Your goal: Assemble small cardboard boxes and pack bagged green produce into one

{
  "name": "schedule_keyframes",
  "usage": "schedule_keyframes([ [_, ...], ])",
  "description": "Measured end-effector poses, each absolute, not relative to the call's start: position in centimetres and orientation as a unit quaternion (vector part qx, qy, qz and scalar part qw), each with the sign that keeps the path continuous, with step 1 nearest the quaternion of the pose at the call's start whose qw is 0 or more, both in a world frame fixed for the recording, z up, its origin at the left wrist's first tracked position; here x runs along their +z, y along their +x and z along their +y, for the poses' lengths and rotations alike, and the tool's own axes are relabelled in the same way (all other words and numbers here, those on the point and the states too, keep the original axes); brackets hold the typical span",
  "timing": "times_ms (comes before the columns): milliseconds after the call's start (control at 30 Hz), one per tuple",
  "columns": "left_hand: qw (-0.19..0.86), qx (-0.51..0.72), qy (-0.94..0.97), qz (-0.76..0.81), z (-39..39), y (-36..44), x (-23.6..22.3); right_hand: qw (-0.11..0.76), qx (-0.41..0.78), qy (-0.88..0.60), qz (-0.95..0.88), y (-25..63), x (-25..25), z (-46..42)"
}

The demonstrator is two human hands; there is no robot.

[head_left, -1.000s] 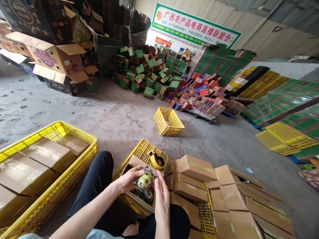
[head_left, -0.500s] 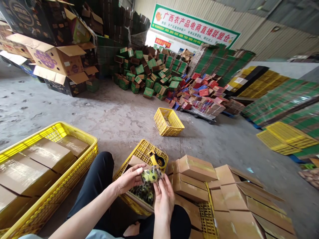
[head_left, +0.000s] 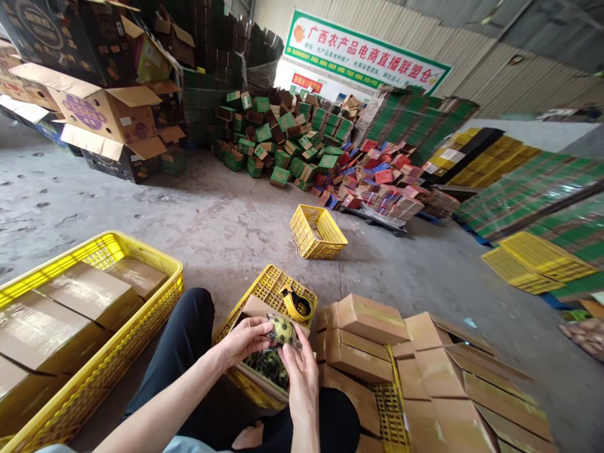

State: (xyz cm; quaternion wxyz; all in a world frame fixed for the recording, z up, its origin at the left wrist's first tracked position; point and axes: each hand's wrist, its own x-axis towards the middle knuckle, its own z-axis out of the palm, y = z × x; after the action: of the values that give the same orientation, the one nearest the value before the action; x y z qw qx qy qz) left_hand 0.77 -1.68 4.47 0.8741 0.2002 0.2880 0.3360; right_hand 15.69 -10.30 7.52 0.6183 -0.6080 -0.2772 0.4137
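Note:
Between my two hands is a small clear plastic packet (head_left: 283, 331), yellow-green in the middle with dark spots; I cannot make out what lies inside. My left hand (head_left: 246, 343) pinches its left end between thumb and fingers. On the other end, the fingers of my right hand (head_left: 301, 368) are closed. Just below the hands, an open cardboard box (head_left: 257, 306) holds several similar dark-and-green packets, partly hidden by my arms. It rests on a yellow plastic crate (head_left: 270, 280), with a yellow tape dispenser (head_left: 297, 304) lying beyond the packet.
A large yellow crate (head_left: 175, 277) full of closed cartons stands to my left. Stacked cartons (head_left: 372, 319) and flattened cardboard (head_left: 441, 371) are on my right. Ahead on the floor sits a small yellow basket (head_left: 323, 242). Heaped green boxes (head_left: 280, 176) lie farther back.
The packet has turned in my fingers, so its yellow-green middle shows rounder. My right hand has shifted slightly left, closer to the left hand.

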Motion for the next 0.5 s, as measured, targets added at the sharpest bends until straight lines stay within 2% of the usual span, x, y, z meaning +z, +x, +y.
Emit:
schedule_keyframes([
  [167, 0.870, 0.324, 0.232, 0.291, -2.3, 0.5, 5.2, 0.612, 0.438, -0.599, -0.273, 16.5, 7.3, -10.3],
  [367, 0.815, 0.347, 0.349, 0.306, -2.8, 1.4, 5.7, 0.631, 0.432, -0.597, -0.243, 16.9, 6.8, -10.1],
  [500, 0.803, 0.343, 0.349, 0.340, -2.7, 2.0, 5.2, 0.590, 0.389, -0.656, -0.265, 17.3, 5.4, -10.1],
])
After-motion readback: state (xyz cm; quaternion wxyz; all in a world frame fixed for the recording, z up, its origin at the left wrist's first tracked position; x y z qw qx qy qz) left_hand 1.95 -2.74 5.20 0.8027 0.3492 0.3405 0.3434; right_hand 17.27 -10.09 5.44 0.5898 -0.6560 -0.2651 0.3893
